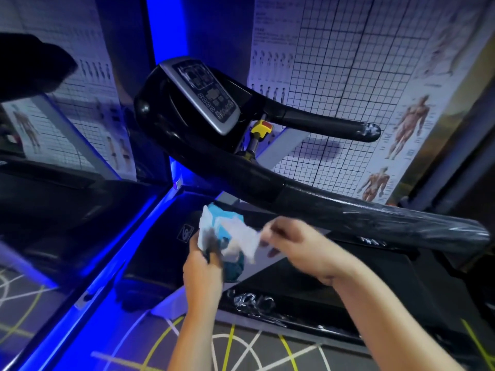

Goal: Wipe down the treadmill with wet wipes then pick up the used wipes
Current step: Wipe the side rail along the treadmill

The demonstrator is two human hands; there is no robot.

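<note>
The treadmill [187,145] fills the middle of the view, its console [203,95] tilted at the upper left. Its near handrail [375,218] is wrapped in glossy film, and its long axis runs from the console down towards the lower right. Both hands work just below and in front of that rail, above the front of the treadmill deck.

The left hand [203,266] comes up from below and grips a teal and white pack of wet wipes [227,218], fingers curled round its lower end. A white wipe [241,236] stretches from the pack's opening to the right, partly drawn out and crumpled. The right hand [297,242] pinches the wipe's free end between thumb and fingertips, wrist bent, forearm reaching in from the lower right.

The right hand is nearer the rail, which lies just above and beyond its knuckles. Once the wipe comes free, a short lift up and away would likely bring it onto the rail, and the wiping would then probably run along the rail's length.
</note>
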